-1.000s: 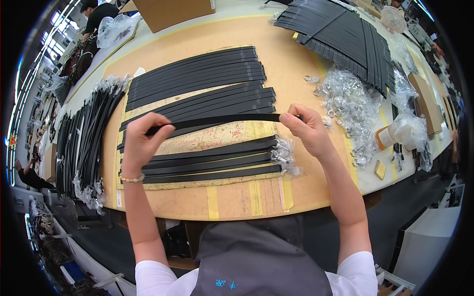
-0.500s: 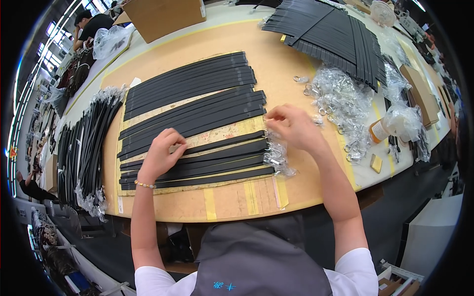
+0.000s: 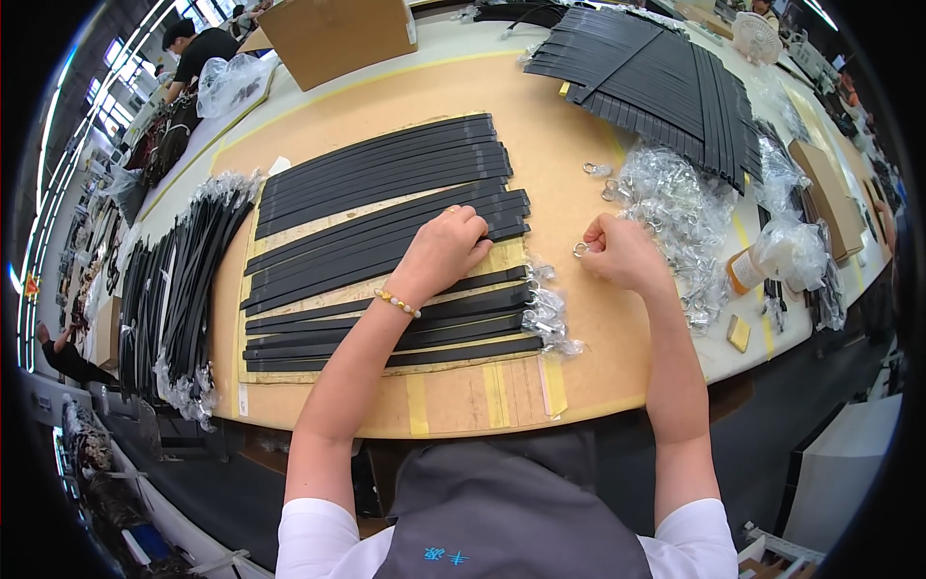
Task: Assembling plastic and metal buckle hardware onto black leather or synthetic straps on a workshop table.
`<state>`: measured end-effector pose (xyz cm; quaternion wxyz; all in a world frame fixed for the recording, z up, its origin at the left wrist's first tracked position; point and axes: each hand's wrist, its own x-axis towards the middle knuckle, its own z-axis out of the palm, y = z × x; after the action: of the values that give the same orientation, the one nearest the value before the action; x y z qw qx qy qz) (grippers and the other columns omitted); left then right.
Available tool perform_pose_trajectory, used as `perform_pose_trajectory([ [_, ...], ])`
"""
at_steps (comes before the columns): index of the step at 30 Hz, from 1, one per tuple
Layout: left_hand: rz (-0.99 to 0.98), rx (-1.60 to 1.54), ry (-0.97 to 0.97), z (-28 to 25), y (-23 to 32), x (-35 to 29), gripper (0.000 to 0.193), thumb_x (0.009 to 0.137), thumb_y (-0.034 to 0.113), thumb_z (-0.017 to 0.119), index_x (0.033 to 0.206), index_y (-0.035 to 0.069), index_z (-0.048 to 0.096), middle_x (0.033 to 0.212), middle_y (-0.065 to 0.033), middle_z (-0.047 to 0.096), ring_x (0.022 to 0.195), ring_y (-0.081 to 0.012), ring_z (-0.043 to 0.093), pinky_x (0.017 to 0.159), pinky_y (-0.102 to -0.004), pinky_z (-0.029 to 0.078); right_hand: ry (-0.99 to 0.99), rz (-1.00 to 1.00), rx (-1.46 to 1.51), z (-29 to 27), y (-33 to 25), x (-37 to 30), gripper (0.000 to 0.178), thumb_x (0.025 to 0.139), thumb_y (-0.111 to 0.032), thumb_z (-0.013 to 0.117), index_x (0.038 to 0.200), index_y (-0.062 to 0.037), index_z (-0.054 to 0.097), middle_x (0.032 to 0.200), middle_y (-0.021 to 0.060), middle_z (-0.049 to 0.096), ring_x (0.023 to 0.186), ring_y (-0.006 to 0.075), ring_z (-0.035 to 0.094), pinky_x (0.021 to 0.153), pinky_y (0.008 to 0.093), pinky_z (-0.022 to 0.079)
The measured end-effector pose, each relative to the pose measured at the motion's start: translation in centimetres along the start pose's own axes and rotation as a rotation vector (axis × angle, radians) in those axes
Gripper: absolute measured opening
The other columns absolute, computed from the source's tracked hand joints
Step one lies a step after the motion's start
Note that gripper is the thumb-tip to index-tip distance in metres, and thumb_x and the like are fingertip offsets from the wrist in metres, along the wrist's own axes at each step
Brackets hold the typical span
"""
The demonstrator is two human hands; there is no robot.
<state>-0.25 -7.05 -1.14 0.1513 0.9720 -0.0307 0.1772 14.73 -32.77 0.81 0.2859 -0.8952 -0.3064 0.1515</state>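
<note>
Flat black straps (image 3: pixel 362 243) lie side by side in rows on a yellowed board. My left hand (image 3: pixel 446 249) rests over the middle rows near their right ends, fingers curled and pressed together; what they grip is hidden. To the right, above the bare tabletop, my right hand (image 3: pixel 627 256) pinches a small silver metal ring hook (image 3: pixel 581 249). Below the left hand, the lower straps (image 3: pixel 463 321) have metal hooks in clear plastic wrap (image 3: pixel 546 314) at their right ends. A heap of similar wrapped hooks (image 3: pixel 666 193) spreads just beyond my right hand.
Bundled black straps (image 3: pixel 188 280) hang over the left edge. A large stack of straps (image 3: pixel 656 87) lies at the far right, a cardboard box (image 3: pixel 338 39) at the back. An orange-labelled container (image 3: pixel 745 270) and a yellow block (image 3: pixel 739 333) sit right. Another person (image 3: pixel 198 53) works far left.
My left hand has moved up and right, from the lower straps to the middle rows. My right hand has left the strap ends, moved right and now holds a metal ring hook.
</note>
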Motion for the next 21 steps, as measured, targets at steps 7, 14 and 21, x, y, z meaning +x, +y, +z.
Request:
perform_pose_trajectory([
  [7, -0.048, -0.17, 0.194, 0.2, -0.1, -1.5, 0.006, 0.092, 0.004, 0.067, 0.095, 0.0, 0.063, 0.09, -0.0104, 0.066, 0.083, -0.0246, 0.064, 0.076, -0.0341, 0.054, -0.074, -0.062, 0.432, 1.4, -0.4, 0.7, 0.026, 0.082, -0.014, 0.075, 0.101, 0.0018, 0.067, 0.087, 0.0059, 0.07, 0.082, 0.0142, 0.068, 0.075, 0.0303, 0.055],
  [14, -0.243, -0.658, 0.073, -2.1, 2.4, -3.7, 0.01, 0.097, 0.004, 0.067, 0.105, -0.001, 0.063, 0.103, -0.0061, 0.068, 0.089, -0.0097, 0.063, 0.077, -0.0255, 0.052, -0.289, -0.193, 1.335, 3.1, -2.5, 0.2, 0.019, 0.095, -0.008, 0.071, 0.112, -0.0034, 0.063, 0.104, 0.0034, 0.066, 0.094, 0.0147, 0.069, 0.086, 0.0287, 0.055],
  [21, -0.225, -0.894, 0.054, -2.9, 3.2, -4.0, 0.022, 0.094, 0.0, 0.07, 0.116, -0.002, 0.065, 0.103, -0.0025, 0.065, 0.089, -0.0077, 0.061, 0.082, -0.023, 0.052, -0.428, -0.289, 1.409, 4.3, -3.0, -0.1, 0.02, 0.094, -0.006, 0.071, 0.112, -0.0053, 0.061, 0.105, 0.0031, 0.065, 0.1, 0.0137, 0.067, 0.087, 0.0279, 0.054],
])
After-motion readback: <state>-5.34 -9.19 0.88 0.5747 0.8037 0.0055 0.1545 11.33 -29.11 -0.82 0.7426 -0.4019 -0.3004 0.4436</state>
